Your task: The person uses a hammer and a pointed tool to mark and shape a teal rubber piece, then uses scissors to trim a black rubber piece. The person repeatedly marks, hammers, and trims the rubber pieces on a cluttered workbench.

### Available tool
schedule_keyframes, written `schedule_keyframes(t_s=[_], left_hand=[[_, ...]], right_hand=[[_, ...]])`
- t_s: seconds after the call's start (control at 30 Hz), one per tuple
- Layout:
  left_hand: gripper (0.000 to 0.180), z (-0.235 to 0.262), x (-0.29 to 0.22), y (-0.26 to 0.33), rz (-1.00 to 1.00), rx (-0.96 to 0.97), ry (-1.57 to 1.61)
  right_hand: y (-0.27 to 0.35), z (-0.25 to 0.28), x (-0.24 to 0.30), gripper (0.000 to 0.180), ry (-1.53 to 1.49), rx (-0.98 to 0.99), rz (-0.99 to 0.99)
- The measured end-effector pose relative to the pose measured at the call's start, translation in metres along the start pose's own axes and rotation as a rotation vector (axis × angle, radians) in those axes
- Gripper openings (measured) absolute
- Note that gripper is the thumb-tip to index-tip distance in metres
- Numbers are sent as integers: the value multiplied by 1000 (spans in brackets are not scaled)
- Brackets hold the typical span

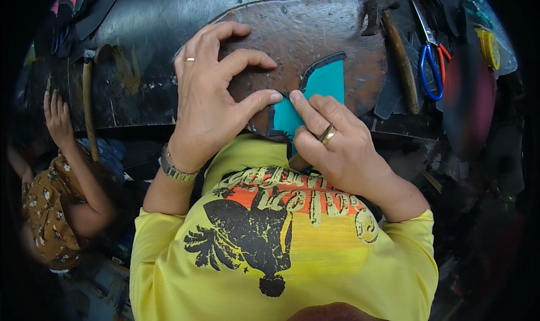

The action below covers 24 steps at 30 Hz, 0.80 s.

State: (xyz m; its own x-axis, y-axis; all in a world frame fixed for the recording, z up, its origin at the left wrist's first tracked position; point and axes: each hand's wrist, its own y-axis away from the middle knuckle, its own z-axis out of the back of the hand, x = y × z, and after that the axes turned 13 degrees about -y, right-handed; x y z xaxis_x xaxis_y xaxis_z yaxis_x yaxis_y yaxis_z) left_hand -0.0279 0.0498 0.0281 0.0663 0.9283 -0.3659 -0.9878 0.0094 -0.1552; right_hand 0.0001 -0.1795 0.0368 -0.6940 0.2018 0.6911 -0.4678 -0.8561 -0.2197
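A teal piece of sheet material with a black folded edge lies on a worn brown board. Its black rim shows small notches along the curves. My left hand is open, fingers spread and arched over the board, its thumb tip at the inner corner of the black edge. Against that same corner presses the index fingertip of my right hand, close to the left thumb. The other right fingers are curled in. A brown rounded end shows beneath the right hand; whatever it belongs to is hidden.
At the board's right edge lies a hammer with a wooden handle. Farther right are scissors with blue and red handles and a yellow tape roll. Another hammer lies left, near a co-worker's hand.
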Motion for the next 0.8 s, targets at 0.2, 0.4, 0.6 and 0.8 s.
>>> schedule_keyframes(t_s=[0.2,0.4,0.6,0.8], left_hand=[[20,1,7,-4,-180,50,38],[20,7,13,-5,-246,145,89],[20,9,16,-5,-277,192,157],[21,7,22,-6,-316,180,176]], right_hand=[[-2,-4,-1,18,42,20,71],[1,-6,-4,18,40,28,105],[0,-3,-3,19,49,78,101],[-1,-2,-5,20,104,94,145]])
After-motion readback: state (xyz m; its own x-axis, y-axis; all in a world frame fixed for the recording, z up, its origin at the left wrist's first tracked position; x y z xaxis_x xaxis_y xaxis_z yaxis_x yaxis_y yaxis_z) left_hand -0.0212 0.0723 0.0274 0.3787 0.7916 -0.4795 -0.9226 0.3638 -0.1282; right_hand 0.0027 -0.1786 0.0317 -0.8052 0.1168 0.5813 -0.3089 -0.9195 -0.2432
